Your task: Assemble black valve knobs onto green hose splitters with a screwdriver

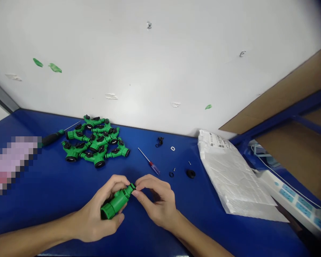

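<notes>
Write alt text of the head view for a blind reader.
The left hand grips a green hose connector while the right hand pinches its end, over a blue workbench. A pile of green connectors, a screwdriver and black parts lie beyond.

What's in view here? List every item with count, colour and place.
Workbench: one, blue, under everything.
Hose splitters: several, too jumbled to count, green and black, heaped back left.
Screwdriver: one, black handle, left of the heap.
Small screwdriver: one, red and clear handle, mid-bench.
Fittings: small cluster, black, back centre.
Washer: one, white, beside the fittings.
Rubber ring: one, black, centre right.
Plastic package: one, white, right.
Power strip: one, white and blue, far right.
Blurred object: one, pinkish, far left.
Hose connector: one, green, in the hands.
Left hand: one, gripping the connector.
Right hand: one, fingertips at its end.
</notes>
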`<state>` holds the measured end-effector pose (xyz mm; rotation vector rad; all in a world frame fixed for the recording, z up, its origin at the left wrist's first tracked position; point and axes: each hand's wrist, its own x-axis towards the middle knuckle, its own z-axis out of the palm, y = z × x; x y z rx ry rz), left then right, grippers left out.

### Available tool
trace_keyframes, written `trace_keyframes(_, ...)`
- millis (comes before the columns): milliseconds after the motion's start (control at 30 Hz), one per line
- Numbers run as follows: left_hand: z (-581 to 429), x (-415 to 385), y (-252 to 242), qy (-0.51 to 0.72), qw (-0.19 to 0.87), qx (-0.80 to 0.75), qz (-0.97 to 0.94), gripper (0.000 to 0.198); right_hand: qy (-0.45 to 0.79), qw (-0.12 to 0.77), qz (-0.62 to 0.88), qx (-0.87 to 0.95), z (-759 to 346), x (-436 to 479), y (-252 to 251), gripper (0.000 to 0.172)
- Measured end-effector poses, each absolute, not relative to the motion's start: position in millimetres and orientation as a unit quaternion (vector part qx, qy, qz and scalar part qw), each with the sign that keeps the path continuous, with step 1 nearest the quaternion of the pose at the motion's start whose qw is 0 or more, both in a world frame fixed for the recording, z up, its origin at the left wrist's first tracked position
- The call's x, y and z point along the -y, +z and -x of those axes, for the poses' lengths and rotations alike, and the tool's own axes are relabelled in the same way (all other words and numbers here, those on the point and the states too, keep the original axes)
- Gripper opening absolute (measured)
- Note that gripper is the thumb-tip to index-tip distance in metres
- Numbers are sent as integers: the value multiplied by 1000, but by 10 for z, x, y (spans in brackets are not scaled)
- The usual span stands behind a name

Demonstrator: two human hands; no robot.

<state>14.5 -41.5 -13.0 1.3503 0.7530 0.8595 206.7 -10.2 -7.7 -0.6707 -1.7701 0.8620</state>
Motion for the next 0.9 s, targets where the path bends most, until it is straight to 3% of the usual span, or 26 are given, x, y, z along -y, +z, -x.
trace_keyframes(533,-199,337,-195,414,770,-245,-419,47,389,524,286,702,-1971,126,-152,6)
trace_keyframes(700,-208,291,-152,411,797,-213,-389,45,463,548,302,628,-1948,122,-198,13)
trace_keyframes(833,-180,306,-165,387,760,-260,-453,46,522,508,324,603,-1972,83,-175,26)
trace_keyframes(900,-155,320,-175,379,694,-301,-533,52,550,475,329,603,-2006,53,-132,22)
